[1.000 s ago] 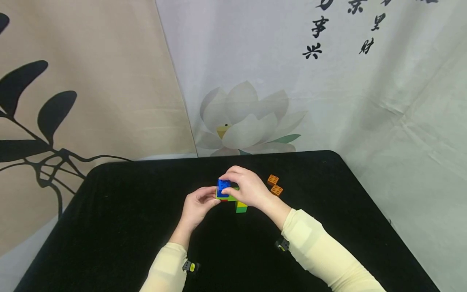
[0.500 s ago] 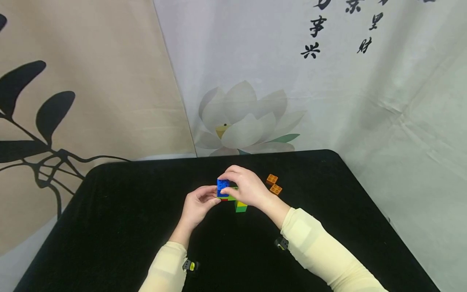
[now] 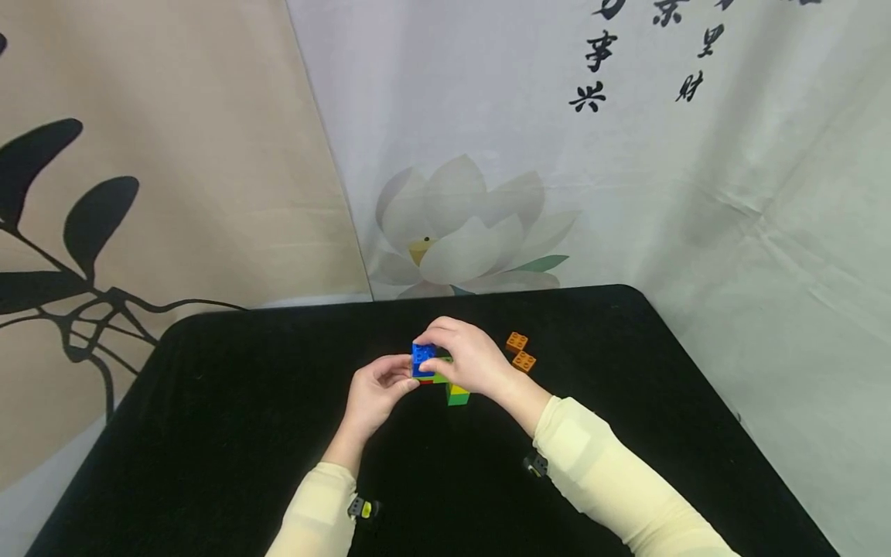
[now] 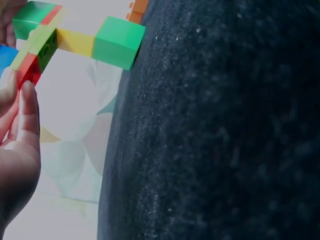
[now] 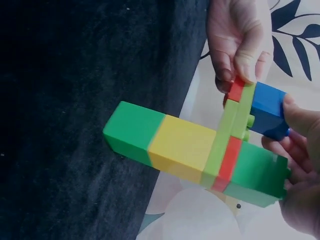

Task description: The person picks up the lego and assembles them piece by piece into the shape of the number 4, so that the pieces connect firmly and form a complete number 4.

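Observation:
My left hand (image 3: pixel 372 396) pinches one end of a toy brick build, around a red piece (image 4: pixel 29 69). On that same end sits a blue brick (image 5: pixel 269 110), gripped between the thumb and fingers of my right hand (image 3: pixel 475 357). Lime-green pieces (image 5: pixel 220 142) form the build's bar. At the bar's other end a dark green brick (image 5: pixel 255 172) stands on top, over a red piece. Below that end are a yellow brick (image 5: pixel 184 146) and a green brick (image 5: pixel 132 132). In the head view my right hand hides part of the build.
Two orange bricks (image 3: pixel 524 361) lie on the black-covered table (image 3: pixel 230 418), to the right of my right hand. Behind the table's far edge hangs a printed curtain (image 3: pixel 480 224) with a lotus and dark leaves.
Both hands keep their holds on the build and the blue brick, almost without moving. The whole head view has shifted very slightly.

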Demonstrator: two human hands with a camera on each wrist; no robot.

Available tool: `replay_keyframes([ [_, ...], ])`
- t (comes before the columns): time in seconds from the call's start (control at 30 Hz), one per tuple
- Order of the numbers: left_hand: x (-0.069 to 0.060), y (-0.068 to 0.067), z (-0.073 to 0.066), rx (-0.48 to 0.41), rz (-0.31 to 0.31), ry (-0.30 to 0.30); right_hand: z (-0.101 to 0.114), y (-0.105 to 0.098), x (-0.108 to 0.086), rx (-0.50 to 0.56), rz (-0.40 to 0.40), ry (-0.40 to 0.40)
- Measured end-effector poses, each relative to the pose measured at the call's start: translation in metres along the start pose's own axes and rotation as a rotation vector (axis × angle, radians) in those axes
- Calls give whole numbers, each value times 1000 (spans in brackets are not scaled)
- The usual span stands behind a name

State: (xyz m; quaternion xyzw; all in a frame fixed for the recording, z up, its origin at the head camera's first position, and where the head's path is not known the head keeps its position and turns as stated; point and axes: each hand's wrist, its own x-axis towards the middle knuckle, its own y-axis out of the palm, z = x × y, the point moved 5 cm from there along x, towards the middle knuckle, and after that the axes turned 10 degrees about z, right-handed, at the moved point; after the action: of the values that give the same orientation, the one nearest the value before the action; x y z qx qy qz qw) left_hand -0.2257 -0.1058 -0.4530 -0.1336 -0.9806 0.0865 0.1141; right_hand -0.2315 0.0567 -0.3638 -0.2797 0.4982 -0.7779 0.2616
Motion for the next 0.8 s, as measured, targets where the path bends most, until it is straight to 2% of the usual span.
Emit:
replay_keyframes([
  [0.2, 0, 0, -1, -9, 2, -44, -1, 1, -1, -8, -16, -11],
  [0.47, -8, 2, -34, 17, 13, -57, -2, 0, -1, -2, -22, -23],
  [0.53, -8, 2, -37, 16, 13, -64, -2, 0, -1, -1, -20, -18],
  [0.67, -9, 2, -34, 6, 16, -71, -2, 1, 0, 6, -4, -5],
  [0.8, -4, 1, -15, -16, 15, -63, -3, 1, 1, -4, 7, 17],
])
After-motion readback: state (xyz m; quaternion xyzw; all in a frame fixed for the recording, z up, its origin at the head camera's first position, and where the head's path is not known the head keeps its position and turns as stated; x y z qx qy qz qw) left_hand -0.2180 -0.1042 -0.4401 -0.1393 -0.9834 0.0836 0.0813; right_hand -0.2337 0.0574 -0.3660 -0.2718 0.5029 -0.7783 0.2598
